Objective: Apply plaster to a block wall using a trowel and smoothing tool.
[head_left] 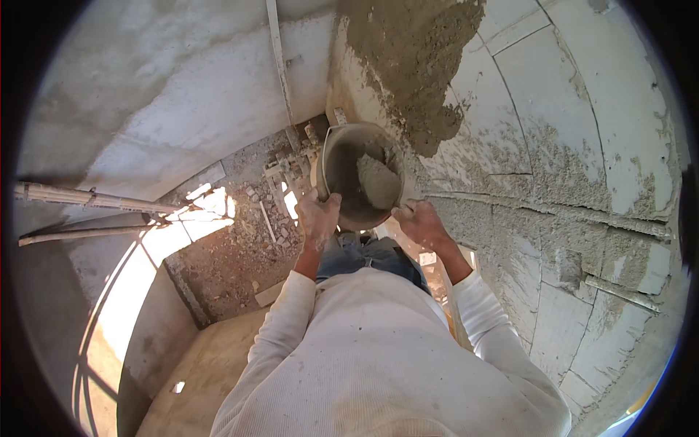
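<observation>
In front of my body is a round bucket (341,175), its mouth turned up toward me. Inside it a lump of wet grey mortar (378,182) lies against the right side. My left hand (319,218) grips the near left of the rim, fingers closed with the thumb over the edge. At the near right of the rim, my right hand (424,224) is closed on the bucket too. The bucket's underside is hidden. Just beyond it, a patch of wet mortar (422,65) covers part of the block wall (539,95).
Rubble (269,211) and scraps litter the floor below on the left. Poles (87,197) extend in from the left, near a bright sunlit opening (138,291). A narrow straight strip (278,58) runs up the far plastered wall. Rough mortared joints cross the right wall.
</observation>
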